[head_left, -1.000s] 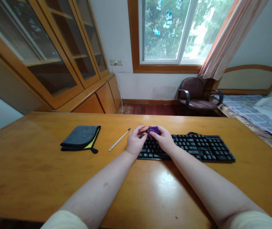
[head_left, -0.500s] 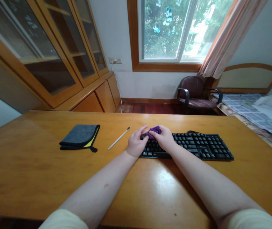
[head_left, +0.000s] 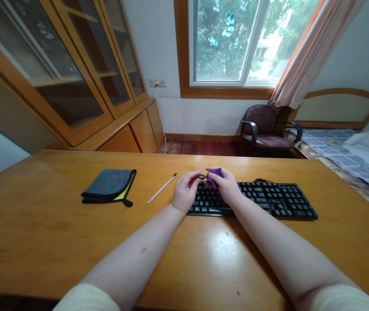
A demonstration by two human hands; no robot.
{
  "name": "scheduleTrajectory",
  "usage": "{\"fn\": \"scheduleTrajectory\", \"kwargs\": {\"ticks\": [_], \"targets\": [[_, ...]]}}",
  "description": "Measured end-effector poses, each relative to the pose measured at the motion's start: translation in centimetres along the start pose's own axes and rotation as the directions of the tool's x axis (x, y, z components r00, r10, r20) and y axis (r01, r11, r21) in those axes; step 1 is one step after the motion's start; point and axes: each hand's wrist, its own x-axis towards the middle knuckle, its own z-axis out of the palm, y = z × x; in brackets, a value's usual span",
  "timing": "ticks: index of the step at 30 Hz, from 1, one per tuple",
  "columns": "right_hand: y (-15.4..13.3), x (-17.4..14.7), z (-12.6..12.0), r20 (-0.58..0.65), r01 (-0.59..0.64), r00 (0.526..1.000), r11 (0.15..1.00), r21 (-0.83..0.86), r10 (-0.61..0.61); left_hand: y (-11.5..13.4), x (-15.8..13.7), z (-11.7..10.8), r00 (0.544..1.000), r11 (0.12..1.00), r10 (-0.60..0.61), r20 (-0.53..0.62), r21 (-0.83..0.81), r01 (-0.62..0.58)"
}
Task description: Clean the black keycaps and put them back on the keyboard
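Observation:
A small black keycap [head_left: 201,176] is pinched between the fingertips of my left hand [head_left: 185,190], above the left end of a black keyboard [head_left: 275,199]. Close beside it, my right hand [head_left: 229,186] is closed on a bunched purple cloth [head_left: 214,178]. The cloth and the keycap are slightly apart. My hands and the cloth cover the keyboard's upper left part. To the left of my left hand, a thin white toothbrush [head_left: 162,188] with a dark head lies slanted on the table.
A folded grey cloth [head_left: 108,183] with black edging and a yellow underside lies left on the wooden table [head_left: 106,242]. Past the table's far edge stand a glass-door cabinet [head_left: 106,77], an armchair [head_left: 262,125] and a bed [head_left: 362,151].
My right hand with the purple cloth has moved slightly right, away from my left hand. The keycap in my left fingers, hidden before, now shows.

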Motion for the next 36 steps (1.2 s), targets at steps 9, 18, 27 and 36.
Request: {"fn": "scheduleTrajectory", "kwargs": {"ticks": [9,18,27,36], "targets": [[0.3,0.2,-0.2,0.006,0.008,1.0,1.0,0.007,-0.008,-0.2,0.4,-0.3,0.998,0.995,0.04,0.054,0.084,-0.044],[1.0,0.4,-0.3,0.013,0.034,0.999,0.998,-0.059,-0.033,-1.2,1.5,-1.1,0.992,0.997,-0.012,0.122,0.081,0.002],[1.1,1.1,-0.8,-0.119,0.049,0.991,0.998,-0.045,-0.054,-5.0,2.9,-3.2,0.898,0.969,-0.217,0.384,0.198,0.149],[1.8,1.4,-1.0,-0.12,0.057,0.991,0.997,-0.06,-0.064,-5.6,3.0,-3.4,0.859,0.945,-0.327,0.395,0.13,0.3]]}}
